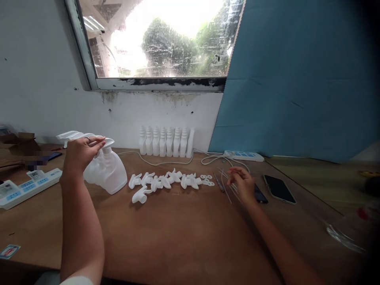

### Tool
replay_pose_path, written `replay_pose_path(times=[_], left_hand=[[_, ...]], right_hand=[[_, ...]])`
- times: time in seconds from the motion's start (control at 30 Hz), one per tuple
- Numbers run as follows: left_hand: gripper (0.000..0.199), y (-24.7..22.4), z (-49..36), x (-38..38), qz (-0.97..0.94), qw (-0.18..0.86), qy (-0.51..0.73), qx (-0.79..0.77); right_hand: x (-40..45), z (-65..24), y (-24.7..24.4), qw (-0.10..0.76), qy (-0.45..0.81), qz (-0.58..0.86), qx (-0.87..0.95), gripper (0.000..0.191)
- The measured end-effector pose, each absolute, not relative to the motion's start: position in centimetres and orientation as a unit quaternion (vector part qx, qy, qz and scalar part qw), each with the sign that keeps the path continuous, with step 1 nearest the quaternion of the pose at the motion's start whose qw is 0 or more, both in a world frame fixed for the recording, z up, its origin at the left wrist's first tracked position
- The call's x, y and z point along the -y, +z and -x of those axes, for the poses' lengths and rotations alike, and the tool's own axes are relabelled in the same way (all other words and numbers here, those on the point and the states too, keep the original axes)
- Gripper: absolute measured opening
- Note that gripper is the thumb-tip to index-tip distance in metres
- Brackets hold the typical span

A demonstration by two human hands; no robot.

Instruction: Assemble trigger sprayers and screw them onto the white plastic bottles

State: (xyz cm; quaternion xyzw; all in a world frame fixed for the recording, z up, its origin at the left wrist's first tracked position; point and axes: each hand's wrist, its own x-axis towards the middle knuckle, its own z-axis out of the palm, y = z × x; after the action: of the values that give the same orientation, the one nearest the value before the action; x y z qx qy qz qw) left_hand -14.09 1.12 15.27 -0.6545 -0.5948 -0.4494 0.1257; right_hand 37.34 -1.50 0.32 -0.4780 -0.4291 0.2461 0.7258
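My left hand (80,153) is closed around the top of a white spray bottle (111,174) on the left, its thumb and fingers on the white spray head. Other white bottles stand close behind, partly hidden by the hand. On the right, my right hand (242,183) hovers with curled fingers at a few thin clear tubes (227,190); whether one is pinched I cannot make out. Several loose white trigger spray heads (162,182) lie mid-table, one nearer me. Beside them are small white rings (207,180) and a thin pen-like tool (219,184).
A row of narrow white bottles (166,142) stands against the wall. Power strips lie left (29,188) and back right (243,156), with a pale cable (163,163) along the back. Phones (279,189) lie right, near a clear plastic container (350,229).
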Motion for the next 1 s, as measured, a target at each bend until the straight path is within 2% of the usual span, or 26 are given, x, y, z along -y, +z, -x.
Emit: replay_pose_path(times=[0.43,1.0], left_hand=[[0.021,14.3,14.8,-2.3,0.653,0.216,-0.472,0.551],[0.030,14.6,14.5,-2.6,0.642,0.225,-0.430,0.594]], right_hand=[[1.1,-37.5,-0.4,0.716,0.251,0.481,0.439,0.016],[1.2,-37.3,-0.4,0.702,0.273,0.486,0.442,0.015]])
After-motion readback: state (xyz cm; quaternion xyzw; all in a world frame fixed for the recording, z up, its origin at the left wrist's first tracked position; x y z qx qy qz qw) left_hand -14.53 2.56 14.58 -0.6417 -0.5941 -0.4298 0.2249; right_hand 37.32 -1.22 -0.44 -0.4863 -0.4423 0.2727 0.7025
